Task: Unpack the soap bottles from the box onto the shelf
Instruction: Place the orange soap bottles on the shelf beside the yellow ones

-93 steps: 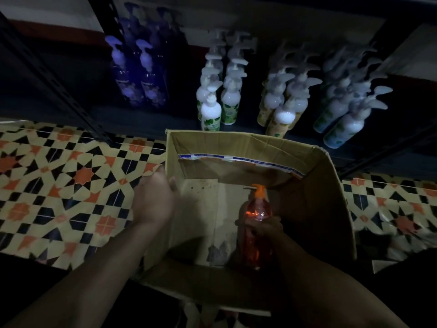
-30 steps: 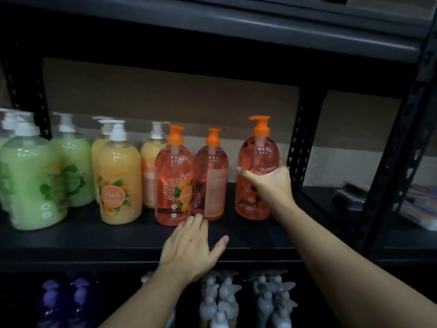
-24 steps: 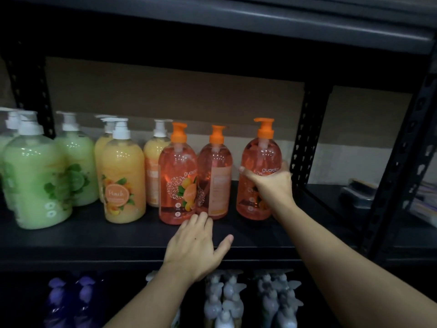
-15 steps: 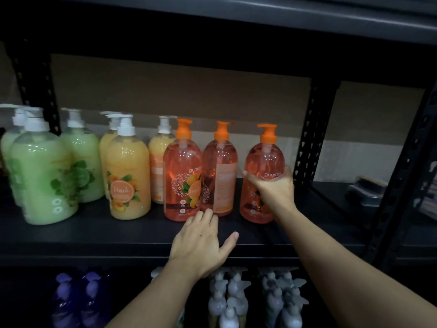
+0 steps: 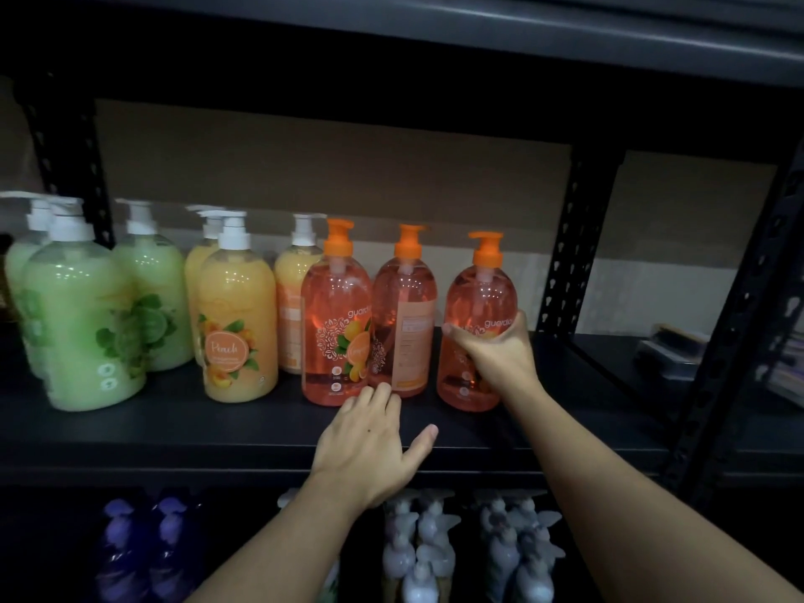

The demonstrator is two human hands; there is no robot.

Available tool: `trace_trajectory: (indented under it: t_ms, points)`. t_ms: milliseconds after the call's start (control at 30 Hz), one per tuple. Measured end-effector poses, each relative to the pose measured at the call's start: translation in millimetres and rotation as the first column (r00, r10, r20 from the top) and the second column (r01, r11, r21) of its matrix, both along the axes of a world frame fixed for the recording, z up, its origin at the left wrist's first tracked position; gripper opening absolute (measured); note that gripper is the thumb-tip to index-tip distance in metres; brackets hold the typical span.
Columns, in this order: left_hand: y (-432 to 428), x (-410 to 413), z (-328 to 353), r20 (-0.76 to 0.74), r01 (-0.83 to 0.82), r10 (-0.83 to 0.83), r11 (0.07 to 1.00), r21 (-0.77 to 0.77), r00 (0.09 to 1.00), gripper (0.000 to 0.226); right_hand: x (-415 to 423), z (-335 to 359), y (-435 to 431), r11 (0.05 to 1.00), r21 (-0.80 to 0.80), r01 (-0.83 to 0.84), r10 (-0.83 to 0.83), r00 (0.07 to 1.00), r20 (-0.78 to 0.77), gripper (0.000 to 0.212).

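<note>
One orange soap bottle (image 5: 478, 298) stands upright on the shelf (image 5: 174, 428), and the right hand (image 5: 496, 354) grips its lower half; the thumb lies across the front by the label and the fingers (image 5: 517, 326) curl round the right side, clamped on it, a hold that seems meant to square the bottle in line before letting go; its base looks set down on the board, though the palm hides part of it. Left of that thumb a gap separates it from two orange bottles (image 5: 404, 315), probably room to nudge it closer. The left hand (image 5: 370, 437) lies flat on the shelf edge, its fingers (image 5: 378, 398) straight and slightly apart, holding nothing; the tips sit at the foot of the nearest orange bottle, touching or just short, I cannot tell; it appears to brace the reach. Farther left of those fingers stand yellow bottles (image 5: 237, 324) and green bottles (image 5: 82, 324), grouped by colour, so this end suits the orange one; the box is out of view.
</note>
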State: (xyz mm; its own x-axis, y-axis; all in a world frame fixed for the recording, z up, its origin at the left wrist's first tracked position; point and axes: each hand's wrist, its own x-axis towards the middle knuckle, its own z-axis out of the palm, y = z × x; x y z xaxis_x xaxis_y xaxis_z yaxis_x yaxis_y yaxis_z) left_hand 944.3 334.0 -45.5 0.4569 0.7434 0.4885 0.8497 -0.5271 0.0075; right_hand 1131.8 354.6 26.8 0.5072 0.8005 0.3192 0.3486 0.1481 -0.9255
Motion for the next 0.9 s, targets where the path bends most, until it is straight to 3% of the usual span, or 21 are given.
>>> trace_trajectory:
  t_ms: [233,900]
  points:
    - [0.4,0.4,0.8,-0.021,-0.007,0.007,1.0,-0.003,1.0,0.075,-9.2,-1.3,1.0,1.0,0.007,-0.002,0.002,1.0,0.001,0.078]
    - [0.1,-0.2,0.5,-0.025,-0.016,0.016,1.0,-0.002,1.0,0.074,-14.3,-5.5,6.8,1.0,0.006,0.025,-0.025,1.0,0.0,0.091]
